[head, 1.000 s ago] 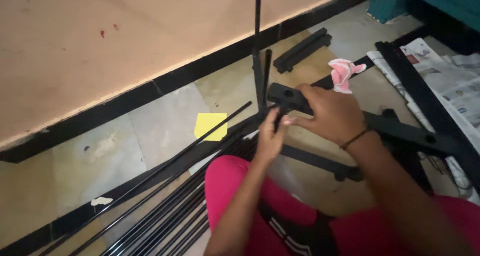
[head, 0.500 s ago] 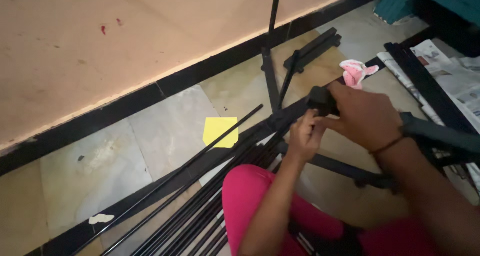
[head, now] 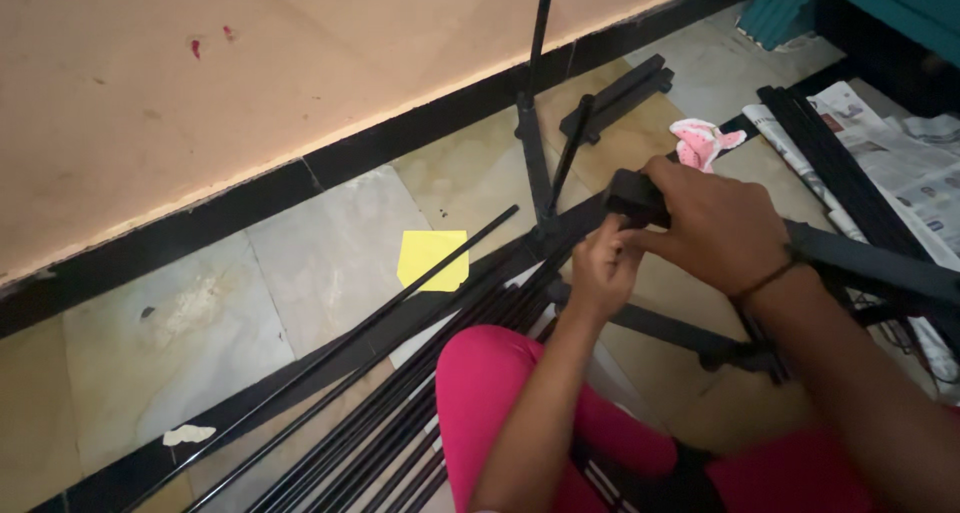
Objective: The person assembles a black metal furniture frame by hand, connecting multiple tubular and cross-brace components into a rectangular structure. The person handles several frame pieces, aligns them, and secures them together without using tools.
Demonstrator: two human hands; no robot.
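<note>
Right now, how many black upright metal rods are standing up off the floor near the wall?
2: a tall black upright rod running out of the top of view, and a shorter thin black rod just right of it. Others may be hidden behind the hands.

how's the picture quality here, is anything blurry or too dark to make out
Head view: soft, even indoor light, no hard glare. The yellow paper square and floor tiles are sharp. The right hand and left hand are slightly motion-blurred. The black bar end they grip and the black rods merge into dark, detail-poor shapes.
</note>
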